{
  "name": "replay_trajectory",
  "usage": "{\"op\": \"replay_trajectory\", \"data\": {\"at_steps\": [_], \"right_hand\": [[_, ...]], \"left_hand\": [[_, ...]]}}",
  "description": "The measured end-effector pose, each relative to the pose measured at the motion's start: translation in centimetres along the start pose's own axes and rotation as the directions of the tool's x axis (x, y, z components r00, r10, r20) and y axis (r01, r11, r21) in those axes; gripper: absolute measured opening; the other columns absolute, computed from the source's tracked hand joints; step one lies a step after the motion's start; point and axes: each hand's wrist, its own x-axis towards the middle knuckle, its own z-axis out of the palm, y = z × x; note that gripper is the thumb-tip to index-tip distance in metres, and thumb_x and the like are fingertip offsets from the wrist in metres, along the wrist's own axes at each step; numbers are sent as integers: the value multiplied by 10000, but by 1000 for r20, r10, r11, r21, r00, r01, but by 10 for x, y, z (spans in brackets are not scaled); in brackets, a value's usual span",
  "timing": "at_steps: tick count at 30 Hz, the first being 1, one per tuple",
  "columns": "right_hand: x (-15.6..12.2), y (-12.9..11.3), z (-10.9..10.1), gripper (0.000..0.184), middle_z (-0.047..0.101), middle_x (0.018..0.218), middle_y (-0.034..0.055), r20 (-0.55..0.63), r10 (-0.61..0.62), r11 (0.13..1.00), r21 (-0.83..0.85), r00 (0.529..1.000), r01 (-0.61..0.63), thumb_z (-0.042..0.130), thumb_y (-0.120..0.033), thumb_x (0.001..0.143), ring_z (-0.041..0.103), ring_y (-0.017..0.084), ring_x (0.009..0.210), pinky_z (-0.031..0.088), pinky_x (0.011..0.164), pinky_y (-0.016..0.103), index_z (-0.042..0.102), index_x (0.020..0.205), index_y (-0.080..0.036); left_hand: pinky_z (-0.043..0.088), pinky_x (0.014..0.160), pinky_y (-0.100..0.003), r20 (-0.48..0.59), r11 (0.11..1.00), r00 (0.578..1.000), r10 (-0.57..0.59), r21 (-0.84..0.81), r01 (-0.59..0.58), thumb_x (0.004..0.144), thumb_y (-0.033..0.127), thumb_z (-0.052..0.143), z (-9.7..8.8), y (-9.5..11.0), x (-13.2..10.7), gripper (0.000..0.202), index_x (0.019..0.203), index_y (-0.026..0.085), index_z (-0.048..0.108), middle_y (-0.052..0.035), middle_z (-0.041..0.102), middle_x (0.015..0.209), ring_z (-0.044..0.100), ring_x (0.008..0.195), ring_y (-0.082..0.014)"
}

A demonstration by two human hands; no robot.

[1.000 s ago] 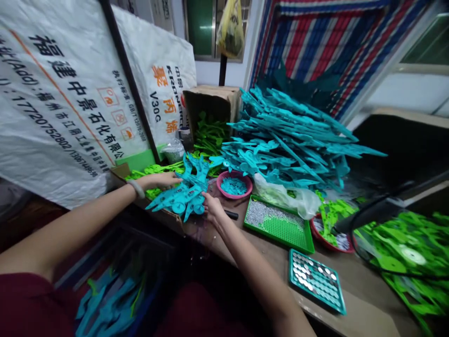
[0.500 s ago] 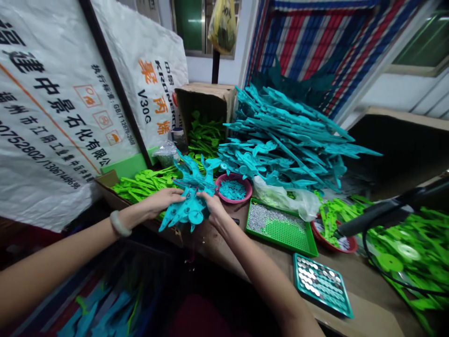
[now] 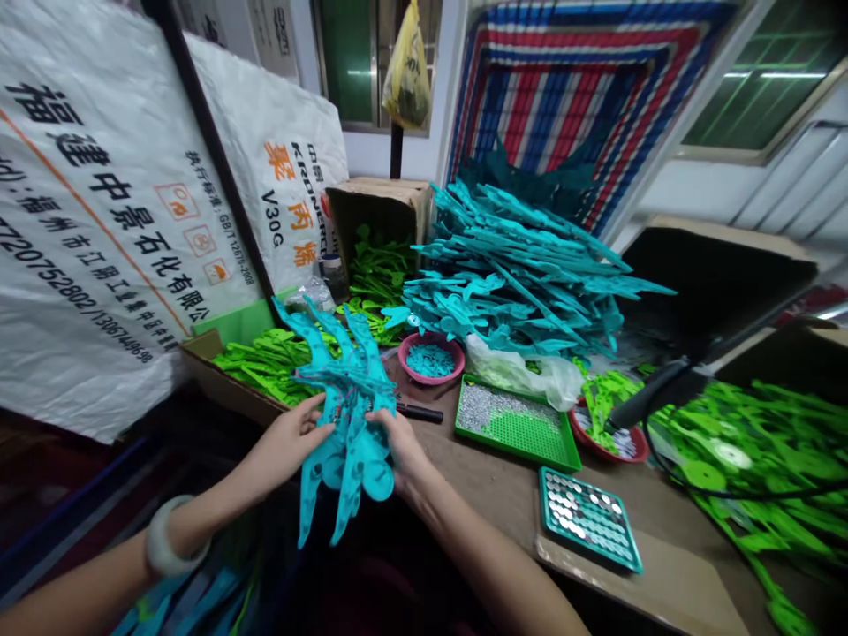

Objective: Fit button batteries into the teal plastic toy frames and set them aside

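Two bare hands are seen, and between them is held one bundle of flat, branching turquoise plastic pieces, several deep, whose overlap keeps the exact number from being counted. Two bowls are seen: one round pink plastic bowl filled with small turquoise bits, and one round red plastic bowl in which lime-green pieces are heaped. Two trays are laid out: one rectangular green perforated plastic tray, partly covered with small grey bits, and one small turquoise plastic tray set with rows of silvery discs. One slim black rod and one large stack of flat turquoise plastic pieces are also seen.

Everything is spread over a brown tabletop. Behind it, a pale wall is broken by two windows, and a red, white and blue striped sheet is hung between them; the left is screened by a white printed woven sack.

The bundle is held clear of the tabletop's near edge, left of the rod. Its right side is gripped by the right hand, thumb on top; its left side is touched by the left hand, fingers partly curled, though whether it is gripped there cannot be told
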Motion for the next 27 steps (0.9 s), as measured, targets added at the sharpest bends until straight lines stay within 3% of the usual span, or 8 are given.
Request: {"op": "replay_trajectory", "data": {"at_steps": [5, 8, 10, 14, 17, 20, 24, 27], "right_hand": [[-31, 15, 4, 411, 701, 788, -38, 78, -45, 999, 4, 996, 45, 728, -224, 552, 643, 161, 709, 527, 714, 275, 633, 953, -220], [-57, 7, -4, 583, 728, 876, -21, 175, -54, 998, -30, 983, 61, 770, -239, 560, 685, 190, 774, 547, 749, 298, 610, 1121, -241], [-78, -2, -21, 662, 745, 951, 10, 222, -81, 992, -72, 972, 100, 809, -260, 563, 709, 230, 852, 566, 789, 335, 598, 1190, -243], [-130, -19, -82, 729, 750, 1069, 75, 155, -184, 971, -127, 971, 204, 864, -336, 551, 718, 313, 978, 583, 849, 422, 607, 1226, -234], [-175, -24, -141, 753, 753, 1076, 106, 7, -295, 938, -188, 955, 291, 883, -369, 513, 722, 363, 976, 593, 841, 471, 631, 1209, -232], [-217, -23, -188, 678, 767, 988, 99, -179, -416, 893, -264, 892, 363, 842, -377, 568, 738, 372, 892, 607, 795, 505, 648, 1208, -264], [-248, -27, -209, 546, 746, 827, 46, -313, -543, 835, -299, 779, 462, 770, -398, 639, 735, 333, 775, 608, 751, 503, 654, 1172, -366], [-261, -34, -206, 523, 725, 842, 56, -301, -596, 801, -284, 744, 527, 769, -476, 612, 720, 330, 796, 598, 766, 511, 674, 1103, -322]], "left_hand": [[574, 712, -345, -32, 985, 991, 126, 126, -121, 767, 517, 637, 0, -3, -38, 789, 1432, 112, 512, -48, 666, 936, 662, 807, -218], [588, 739, -341, -40, 959, 972, 231, 177, -221, 868, 451, 560, 17, 8, -64, 644, 1436, 150, 517, -79, 675, 1042, 676, 857, -220], [579, 885, -391, -29, 921, 941, 338, 218, -324, 927, 383, 519, 37, 18, -83, 552, 1441, 180, 516, -110, 669, 1163, 676, 1024, -257], [451, 1112, -499, 84, 791, 818, 570, 216, -573, 980, 284, 474, 84, 37, -119, 570, 1538, 203, 383, -172, 538, 1419, 516, 1341, -324], [477, 1098, -471, 256, 729, 710, 656, 27, -684, 981, 256, 464, 119, 51, -139, 654, 1595, 213, 244, -174, 524, 1370, 539, 1284, -300], [512, 1052, -449, 379, 667, 577, 724, -167, -726, 951, 250, 511, 152, 64, -149, 723, 1602, 191, 204, -157, 541, 1256, 564, 1167, -278], [531, 994, -475, 353, 584, 487, 799, -261, -769, 963, 281, 514, 186, 74, -142, 633, 1558, 163, 333, -157, 528, 1198, 547, 1108, -279], [554, 941, -437, 375, 557, 430, 821, -363, -747, 991, 306, 497, 198, 74, -134, 469, 1438, 165, 500, -146, 549, 1170, 578, 1060, -252]]}}
